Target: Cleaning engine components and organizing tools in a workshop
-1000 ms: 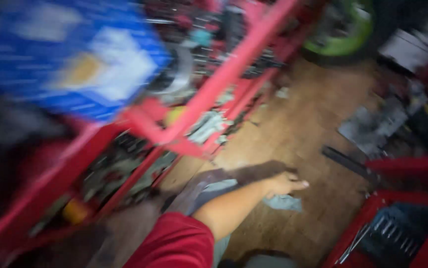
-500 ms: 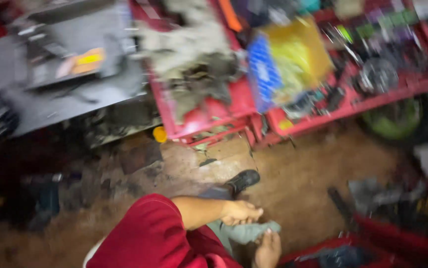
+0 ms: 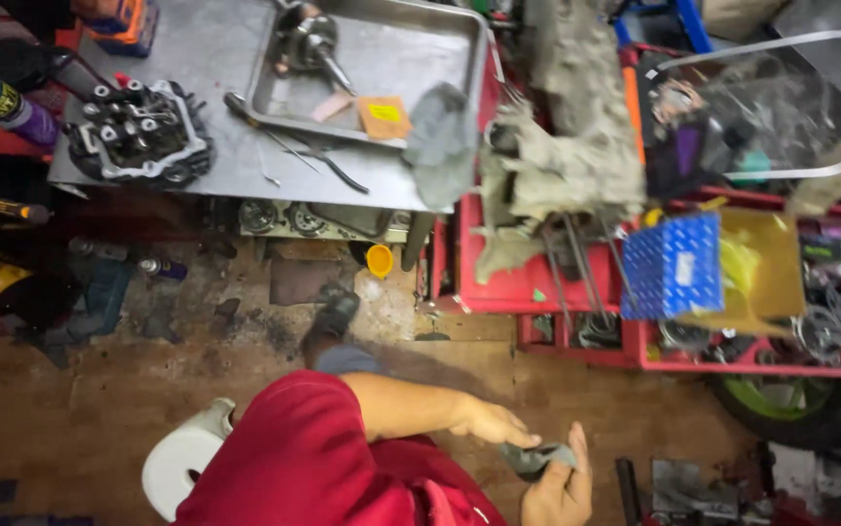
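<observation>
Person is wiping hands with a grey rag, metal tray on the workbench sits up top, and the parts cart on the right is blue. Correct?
Not quite: the cart is red, not blue; only a perforated box lying on it is blue. The head view shows this. The rest holds: both hands, left and right, are on a grey rag, and the metal tray sits on the workbench up top.

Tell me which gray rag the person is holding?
The small dark gray rag low down, pinched between the left hand and right hand. The other gray rag hangs off the metal workbench, untouched.
</observation>
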